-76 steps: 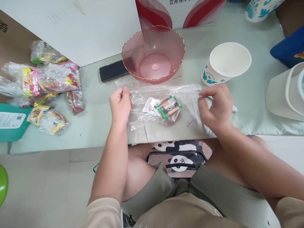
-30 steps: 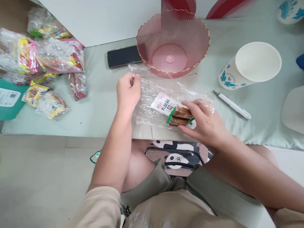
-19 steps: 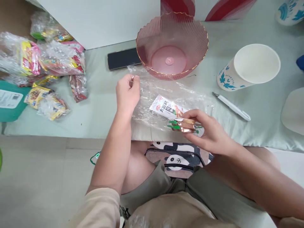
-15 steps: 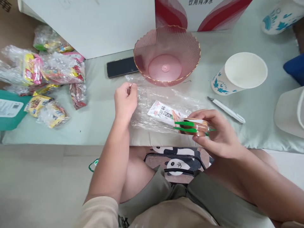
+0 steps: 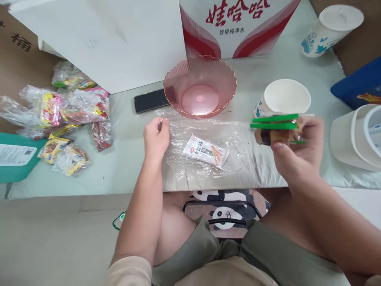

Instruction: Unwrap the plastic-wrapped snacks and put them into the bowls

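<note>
My left hand (image 5: 156,137) is closed at the left edge of a clear plastic bag (image 5: 178,167) that lies spread on the table, gripping its film. A small dark bit shows between thumb and forefinger; I cannot make it out. On the bag rests a white snack packet (image 5: 206,151) with dark lettering and a picture of brown sticks. My right hand (image 5: 303,151) is raised to the right of the bag, wrapped round a bundle of snack packets (image 5: 275,131) with green edges and brown sides. That bundle covers the lower front of a white paper cup (image 5: 287,97).
Behind the bag stand a pink ribbed bowl (image 5: 200,97), a black phone (image 5: 150,100) and a white carton (image 5: 143,47). Wrapped snacks (image 5: 80,107) are heaped at left near a green package (image 5: 16,155). White plastic tubs (image 5: 345,137) and a second paper cup (image 5: 330,31) stand at right.
My right hand has lifted the bundle of snack packets up and to the right, off the bag. The white snack packet is now fully uncovered. My left hand keeps its hold; the view has shifted.
</note>
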`<state>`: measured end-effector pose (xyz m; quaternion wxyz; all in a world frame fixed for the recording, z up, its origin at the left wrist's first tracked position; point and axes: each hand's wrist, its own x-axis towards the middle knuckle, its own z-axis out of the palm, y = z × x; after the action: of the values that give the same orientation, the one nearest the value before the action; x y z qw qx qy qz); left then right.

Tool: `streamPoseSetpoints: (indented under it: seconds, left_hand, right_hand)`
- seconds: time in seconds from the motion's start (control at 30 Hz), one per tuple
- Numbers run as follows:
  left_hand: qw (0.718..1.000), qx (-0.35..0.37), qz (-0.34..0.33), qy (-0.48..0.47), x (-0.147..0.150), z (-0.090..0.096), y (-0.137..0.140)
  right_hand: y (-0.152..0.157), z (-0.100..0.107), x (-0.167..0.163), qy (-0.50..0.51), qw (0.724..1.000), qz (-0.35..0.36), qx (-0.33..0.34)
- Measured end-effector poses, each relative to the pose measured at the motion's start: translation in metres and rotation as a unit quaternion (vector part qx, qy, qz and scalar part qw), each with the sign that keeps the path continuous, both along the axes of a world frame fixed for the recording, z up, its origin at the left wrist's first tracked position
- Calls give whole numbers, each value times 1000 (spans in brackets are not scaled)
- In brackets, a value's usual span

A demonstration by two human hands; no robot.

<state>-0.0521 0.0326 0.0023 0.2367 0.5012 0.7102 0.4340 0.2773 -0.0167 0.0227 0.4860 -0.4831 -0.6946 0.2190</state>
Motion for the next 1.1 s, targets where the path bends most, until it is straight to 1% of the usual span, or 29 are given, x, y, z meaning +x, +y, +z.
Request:
streamPoseSetpoints:
  seconds: [0.07,0.1,0.17,0.23,0.3,0.37,0.43,0.5,0.53,0.6,0.67,0.73,0.8,0.87,0.93,0.97,1.0,1.03,1.1]
  left_hand:
    - [1000,3,-23,-10,1,3,-2]
    - [999,7,-37,-17,2,4,-3]
    - [997,21,-65,-29,3,6,-5]
    - [995,31,-88,-38,3,8,-7]
    - [993,35,-101,-41,3,9,-9]
    - [994,42,-97,-40,2,9,-11]
    - [995,49,-84,-37,1,9,-13]
    - [994,55,-81,-42,-1,10,-15]
    - [993,57,-86,-49,-2,10,-16]
    - [990,64,-104,-66,-3,10,-17]
    - [985,76,-127,-89,-3,9,-18]
    - [978,84,-151,-114,-2,7,-18]
    - [975,79,-158,-132,-1,5,-19]
    - [977,71,-149,-131,1,4,-18]
    - [978,84,-142,-124,1,3,-17]
    - [977,98,-140,-125,2,3,-16]
    - [975,114,-137,-131,2,2,-15]
    - [972,130,-130,-144,3,1,-14]
    - [966,150,-110,-181,4,-2,-11]
  right_hand:
    - [20,12,-11,-16,999,-27,24]
    - [34,18,-20,-56,997,-29,35]
    - [68,24,-40,-156,987,-9,48]
    - [106,24,-60,-216,975,15,59]
    - [136,24,-77,-260,964,33,38]
    - [146,26,-85,-280,959,41,23]
    - [131,33,-84,-268,962,37,46]
    - [97,37,-71,-236,967,32,92]
    - [78,35,-62,-222,968,40,107]
    - [43,20,-41,-180,973,74,121]
    - [21,-6,-25,-165,975,110,99]
    - [13,-32,-19,-129,986,88,58]
    - [16,-47,-20,-102,994,34,13]
    - [23,-50,-23,-80,996,-27,-12]
    - [29,-45,-24,-30,996,-81,-13]
    - [30,-41,-23,11,995,-95,-6]
    - [29,-39,-21,58,994,-95,3]
    - [28,-37,-18,99,992,-79,7]
    - [25,-37,-11,144,989,-13,-7]
